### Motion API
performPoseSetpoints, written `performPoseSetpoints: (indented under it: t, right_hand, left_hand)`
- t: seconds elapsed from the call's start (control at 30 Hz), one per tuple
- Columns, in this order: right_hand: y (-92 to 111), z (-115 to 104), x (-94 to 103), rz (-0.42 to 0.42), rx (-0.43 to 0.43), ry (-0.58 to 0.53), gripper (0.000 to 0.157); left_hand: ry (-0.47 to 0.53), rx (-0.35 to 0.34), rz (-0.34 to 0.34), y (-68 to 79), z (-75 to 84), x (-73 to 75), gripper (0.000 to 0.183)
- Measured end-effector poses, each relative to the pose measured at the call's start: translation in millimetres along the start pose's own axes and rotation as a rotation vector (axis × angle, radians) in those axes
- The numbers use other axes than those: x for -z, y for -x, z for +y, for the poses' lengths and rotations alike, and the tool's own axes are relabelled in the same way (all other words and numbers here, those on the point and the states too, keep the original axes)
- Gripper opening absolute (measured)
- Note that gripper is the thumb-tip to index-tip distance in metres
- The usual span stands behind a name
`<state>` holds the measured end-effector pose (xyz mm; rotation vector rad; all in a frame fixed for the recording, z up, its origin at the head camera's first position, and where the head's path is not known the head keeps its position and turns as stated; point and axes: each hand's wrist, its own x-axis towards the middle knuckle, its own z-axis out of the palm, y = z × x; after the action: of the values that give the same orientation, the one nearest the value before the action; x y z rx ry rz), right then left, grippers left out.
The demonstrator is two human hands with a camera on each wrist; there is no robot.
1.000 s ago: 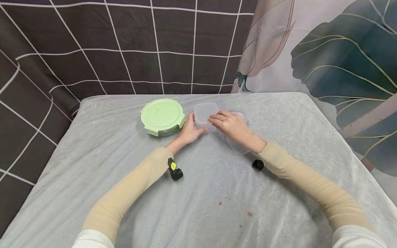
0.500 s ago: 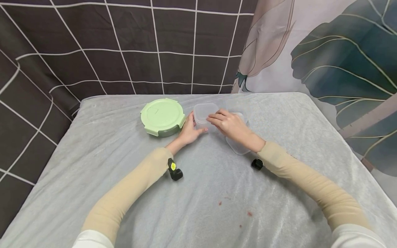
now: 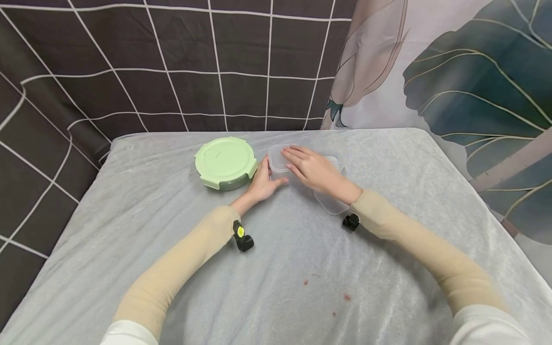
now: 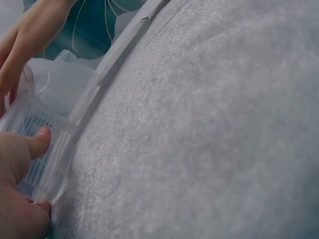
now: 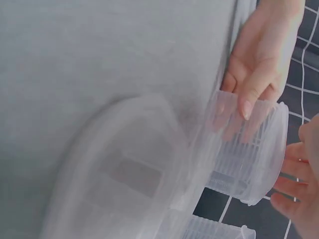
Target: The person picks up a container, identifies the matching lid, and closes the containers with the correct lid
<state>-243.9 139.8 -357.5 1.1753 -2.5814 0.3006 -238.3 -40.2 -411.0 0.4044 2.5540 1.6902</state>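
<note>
A small clear plastic food container with ribbed sides (image 5: 239, 159) stands on the table, its translucent lid (image 3: 277, 155) on top. My left hand (image 3: 262, 185) grips its left side, thumb along the near wall and fingers behind. Seen from the right wrist, those fingers show through the clear wall. Over the lid lies my right hand (image 3: 316, 171), fingers fairly straight and reaching across its right part. The right wrist view has the same right hand (image 5: 305, 181) with fingertips right at the lid's edge.
A round container with a green clip lid (image 3: 225, 162) stands just left of my left hand. Below my right wrist lies a clear lid-like plastic piece (image 3: 331, 205). Another clear container (image 5: 219, 232) stands beyond, partly hidden. The grey cloth-covered table (image 3: 276, 287) meets a dark checked curtain (image 3: 241, 96).
My right hand has shifted left over the lid, and its fingers have straightened from a bent pose at the lid's edge. The left hand keeps its place on the container.
</note>
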Motion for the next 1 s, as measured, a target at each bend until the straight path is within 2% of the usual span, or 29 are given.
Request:
performPoseSetpoints:
  t: [0.13, 0.27, 0.4, 0.57, 0.77, 1.0]
  right_hand:
    - [-10.8, 3.4, -3.0, -0.124, -0.057, -0.031, 0.050]
    - [-19.9, 6.3, -9.2, -0.184, -0.064, -0.056, 0.054]
    - [-23.9, 8.1, -16.8, -0.209, -0.055, -0.059, 0.054]
    - [-21.5, 6.9, -22.2, -0.224, -0.091, -0.070, 0.053]
    - [-22.7, 3.1, -22.8, -0.204, -0.101, -0.066, 0.052]
    - [-23.0, -0.7, -20.1, -0.224, -0.106, -0.053, 0.051]
  left_hand:
    - [-0.007, -0.010, 0.001, 0.1, 0.0, -0.5, 0.090]
    - [-0.017, -0.013, 0.000, 0.7, -0.6, -1.1, 0.091]
    - [-0.028, -0.009, -0.004, 1.1, -1.4, -1.9, 0.092]
    - [-0.045, -0.013, -0.008, 0.5, -3.1, -3.0, 0.094]
    - [-0.056, -0.026, 0.021, -1.6, -5.5, -2.4, 0.093]
    - [-0.064, -0.031, 0.021, -0.7, -5.5, -2.2, 0.092]
